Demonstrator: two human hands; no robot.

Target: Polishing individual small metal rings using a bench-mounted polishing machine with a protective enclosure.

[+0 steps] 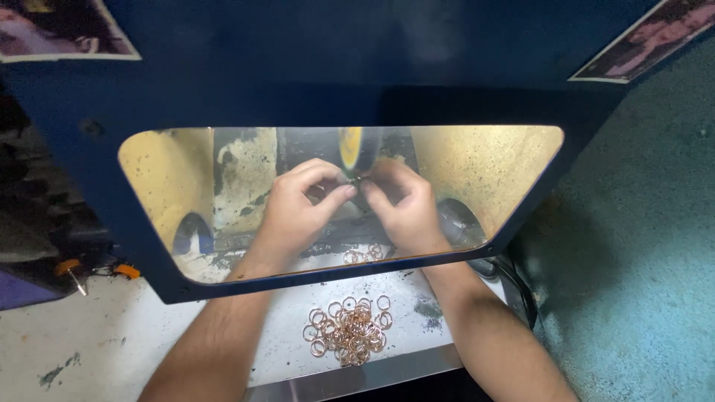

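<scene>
Behind a clear shield window, my left hand (298,205) and my right hand (402,205) pinch one small ring (355,181) between their fingertips. The ring is pressed to the lower edge of a yellow polishing wheel (351,149). A pile of several copper-coloured rings (348,327) lies on the white bench between my forearms. A few more rings (365,254) lie inside the booth under my hands.
A dark blue hood (357,67) encloses the wheel, its window rim (328,269) crossing over my wrists. An orange-handled tool (71,269) lies at the left. A black cable (521,294) hangs at the right beside a teal wall (640,246).
</scene>
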